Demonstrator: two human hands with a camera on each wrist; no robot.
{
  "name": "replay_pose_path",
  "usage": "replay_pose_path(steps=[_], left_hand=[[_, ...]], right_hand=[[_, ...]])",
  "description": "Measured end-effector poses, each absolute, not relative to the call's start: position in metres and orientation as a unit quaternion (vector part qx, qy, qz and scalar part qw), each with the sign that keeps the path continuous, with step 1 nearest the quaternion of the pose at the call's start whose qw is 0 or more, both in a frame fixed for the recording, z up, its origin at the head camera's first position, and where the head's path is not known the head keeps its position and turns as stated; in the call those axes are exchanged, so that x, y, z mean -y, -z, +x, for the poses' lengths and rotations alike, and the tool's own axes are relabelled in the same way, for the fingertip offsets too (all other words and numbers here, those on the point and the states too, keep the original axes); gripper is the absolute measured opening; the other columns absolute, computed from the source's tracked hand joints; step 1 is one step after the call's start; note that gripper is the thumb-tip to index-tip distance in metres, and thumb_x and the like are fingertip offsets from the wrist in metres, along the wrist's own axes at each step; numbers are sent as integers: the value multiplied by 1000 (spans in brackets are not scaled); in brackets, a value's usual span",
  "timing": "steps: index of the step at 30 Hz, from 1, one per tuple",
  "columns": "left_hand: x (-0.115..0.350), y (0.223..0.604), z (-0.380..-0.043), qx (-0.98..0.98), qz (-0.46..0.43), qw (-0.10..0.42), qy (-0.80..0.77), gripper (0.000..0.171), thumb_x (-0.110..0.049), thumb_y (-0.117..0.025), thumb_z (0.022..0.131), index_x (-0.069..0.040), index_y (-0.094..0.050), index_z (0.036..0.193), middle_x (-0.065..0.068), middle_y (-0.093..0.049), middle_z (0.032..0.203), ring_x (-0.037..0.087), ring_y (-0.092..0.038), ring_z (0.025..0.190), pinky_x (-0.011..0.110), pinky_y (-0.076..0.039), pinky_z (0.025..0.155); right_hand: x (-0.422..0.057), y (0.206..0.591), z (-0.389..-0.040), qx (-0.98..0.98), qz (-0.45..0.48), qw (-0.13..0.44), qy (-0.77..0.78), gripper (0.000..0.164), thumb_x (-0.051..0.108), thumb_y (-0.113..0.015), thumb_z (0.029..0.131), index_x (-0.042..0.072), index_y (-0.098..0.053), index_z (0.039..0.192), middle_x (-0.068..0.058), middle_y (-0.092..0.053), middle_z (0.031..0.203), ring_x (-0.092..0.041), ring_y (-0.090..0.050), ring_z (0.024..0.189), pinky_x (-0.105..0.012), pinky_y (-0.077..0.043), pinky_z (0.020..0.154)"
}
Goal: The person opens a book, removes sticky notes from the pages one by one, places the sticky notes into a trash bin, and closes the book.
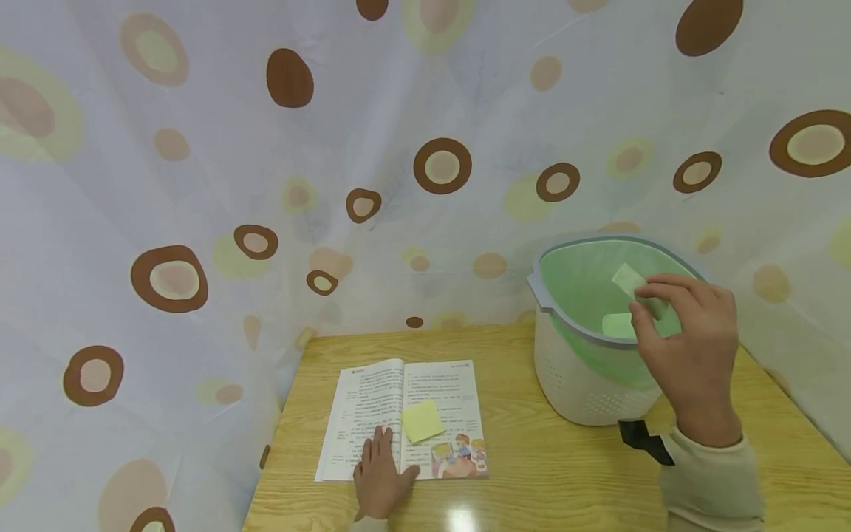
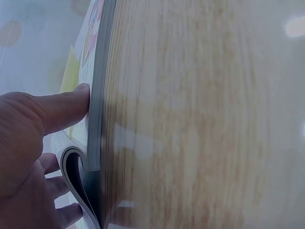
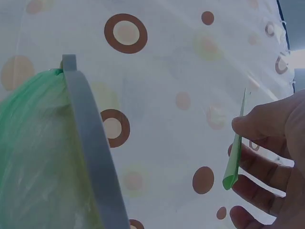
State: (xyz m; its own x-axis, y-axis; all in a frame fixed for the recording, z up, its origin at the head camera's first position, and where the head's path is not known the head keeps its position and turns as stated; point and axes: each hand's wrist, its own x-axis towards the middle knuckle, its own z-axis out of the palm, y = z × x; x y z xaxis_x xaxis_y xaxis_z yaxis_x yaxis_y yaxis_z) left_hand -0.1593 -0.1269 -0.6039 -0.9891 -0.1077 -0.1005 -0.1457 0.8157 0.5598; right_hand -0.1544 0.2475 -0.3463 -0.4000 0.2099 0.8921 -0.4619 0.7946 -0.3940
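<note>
My right hand [image 1: 694,347] is raised over the bin [image 1: 592,403], pinching a pale green sticky note [image 1: 626,279] between thumb and fingers. Seen from the right wrist, the held sticky note [image 3: 232,164] is nearly edge-on, its lower end curled. Another pale slip [image 1: 618,326] shows inside the bin against its green liner. On the open book [image 1: 359,391], my left hand [image 1: 382,473] rests with fingers spread over the lower left page and the fold, thumb toward the right page. A yellow sticky note [image 1: 422,421] lies on that right page, just above the thumb.
The book and bin stand on a wooden table [image 1: 518,473], the bin at the right. Its grey rim [image 3: 90,133] holds the green bag [image 3: 38,157]. A white sheet with brown and beige spots [image 1: 399,96] hangs behind and around the table.
</note>
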Motion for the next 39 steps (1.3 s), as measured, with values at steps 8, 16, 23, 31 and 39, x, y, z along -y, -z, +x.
replay_pose_path(steps=[8, 16, 23, 31, 39], left_hand=[[127, 604, -159, -951, -65, 31, -300, 87, -36, -79, 78, -5, -38, 149, 20, -29, 162, 48, -26, 148, 75, -21, 113], [128, 605, -160, -950, -67, 32, -302, 88, -36, -78, 77, -6, -38, 149, 20, -29, 162, 47, -25, 148, 75, -20, 114], [128, 608, -160, -951, -65, 29, -301, 88, -37, -78, 77, -6, -39, 149, 20, -29, 162, 47, -26, 148, 75, -21, 114], [129, 607, -159, -952, -67, 27, -296, 87, -38, -77, 77, -5, -39, 149, 19, -30, 162, 47, -26, 148, 74, -22, 113], [128, 605, -157, -951, -62, 22, -302, 87, -36, -77, 77, -4, -40, 148, 20, -31, 161, 48, -27, 147, 75, -23, 113]], right_hand=[[-260, 355, -161, 796, 41, 523, -303, 14, -5, -72, 78, -9, -72, 92, -30, -70, 100, -45, -57, 95, -32, -33, 95], [-265, 362, -166, 811, 27, 500, -304, 16, -8, -74, 77, -7, -72, 93, -30, -70, 100, -45, -57, 96, -50, -35, 89], [-267, 366, -168, 822, 22, 480, -305, 18, -8, -75, 78, -7, -71, 95, -30, -68, 104, -48, -54, 100, -55, -34, 87], [-266, 369, -170, 818, 30, 487, -305, 15, -7, -75, 78, -7, -72, 92, -30, -69, 101, -47, -56, 99, -56, -35, 92], [-249, 367, -167, 796, 52, 511, -320, 8, -5, -72, 81, -8, -72, 88, -28, -70, 97, -47, -54, 97, -44, -35, 93]])
